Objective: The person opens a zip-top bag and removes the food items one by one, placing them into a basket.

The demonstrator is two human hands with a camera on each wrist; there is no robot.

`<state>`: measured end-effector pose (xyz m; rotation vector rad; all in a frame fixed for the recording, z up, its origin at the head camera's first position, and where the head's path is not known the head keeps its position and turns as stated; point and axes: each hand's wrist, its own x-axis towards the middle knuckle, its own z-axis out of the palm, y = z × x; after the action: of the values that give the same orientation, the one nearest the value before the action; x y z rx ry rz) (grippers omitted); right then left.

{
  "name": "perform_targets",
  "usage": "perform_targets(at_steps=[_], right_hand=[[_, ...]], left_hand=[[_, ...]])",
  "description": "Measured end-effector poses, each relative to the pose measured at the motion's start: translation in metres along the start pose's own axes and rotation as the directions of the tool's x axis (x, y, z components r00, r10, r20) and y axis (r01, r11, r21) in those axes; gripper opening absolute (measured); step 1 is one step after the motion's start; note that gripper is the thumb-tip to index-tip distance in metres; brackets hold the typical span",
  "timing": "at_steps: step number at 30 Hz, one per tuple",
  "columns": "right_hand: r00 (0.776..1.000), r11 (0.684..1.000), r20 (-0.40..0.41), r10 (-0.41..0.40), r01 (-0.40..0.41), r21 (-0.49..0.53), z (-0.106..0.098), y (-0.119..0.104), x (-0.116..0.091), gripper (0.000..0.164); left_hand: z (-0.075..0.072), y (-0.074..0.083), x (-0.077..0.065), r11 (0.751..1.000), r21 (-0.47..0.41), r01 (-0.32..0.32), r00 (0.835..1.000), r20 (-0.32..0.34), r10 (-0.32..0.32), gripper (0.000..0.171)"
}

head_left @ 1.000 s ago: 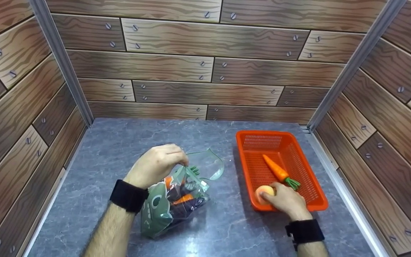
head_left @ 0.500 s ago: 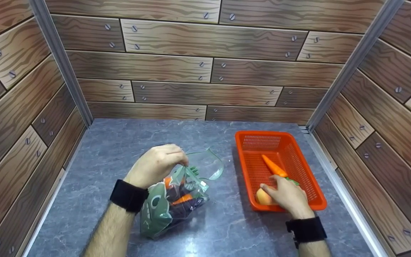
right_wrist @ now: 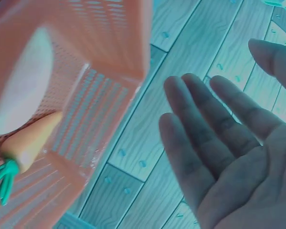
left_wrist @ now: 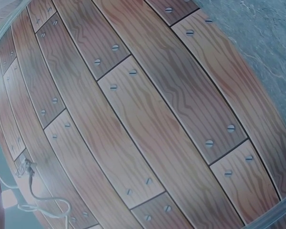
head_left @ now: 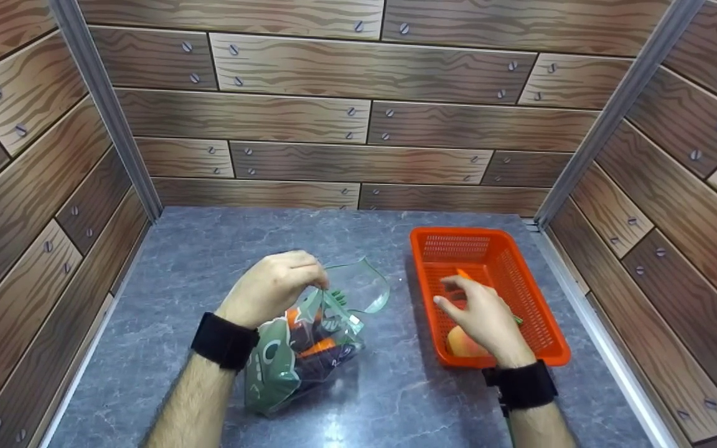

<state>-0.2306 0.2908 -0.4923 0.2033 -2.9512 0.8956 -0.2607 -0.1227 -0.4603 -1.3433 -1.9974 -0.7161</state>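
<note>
My left hand [head_left: 277, 283] pinches the upper edge of a clear zip bag [head_left: 271, 373] with a green printed face. Inside the bag lie orange carrots [head_left: 318, 347] and dark purple items [head_left: 327, 367], partly hidden by print and glare. Over the red plastic basket [head_left: 427, 323] my right hand [head_left: 486, 314] hovers with its fingers spread, holding nothing. A peach-like fruit [head_left: 463, 344] sits at the basket's near end, partly covered by that hand. The carrot [right_wrist: 28, 145] in the basket shows fully in the right wrist view, beside the pale, blurred fruit [right_wrist: 26, 88].
The grey marbled tabletop [head_left: 209, 249] is enclosed by wood-print walls [head_left: 309, 118]. A metal rail [head_left: 607, 348] runs along its right side. The left wrist view shows mostly wall panels [left_wrist: 133, 105] and a white cable [left_wrist: 52, 200].
My right hand has let go of the fruit, leaving it in the basket, then lifted and shifted left with opened fingers. The left hand and bag have stayed put.
</note>
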Motion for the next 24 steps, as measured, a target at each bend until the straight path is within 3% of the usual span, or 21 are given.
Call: perform_targets(at_steps=[8,24], right_hand=[[0.993,0.987,-0.052,-0.109,0.115,0.109,0.004,-0.026,0.013,0.044],[0.949,0.945,-0.065,-0.31,0.315,0.092,0.029,-0.074,0.028,0.032]], left_hand=[[0.0,0.0,0.0,1.0,0.005,-0.005,1.0,-0.002,0.005,0.022],[0.0,0.001,-0.002,1.0,0.014,0.016,1.0,0.012,-0.016,0.019]])
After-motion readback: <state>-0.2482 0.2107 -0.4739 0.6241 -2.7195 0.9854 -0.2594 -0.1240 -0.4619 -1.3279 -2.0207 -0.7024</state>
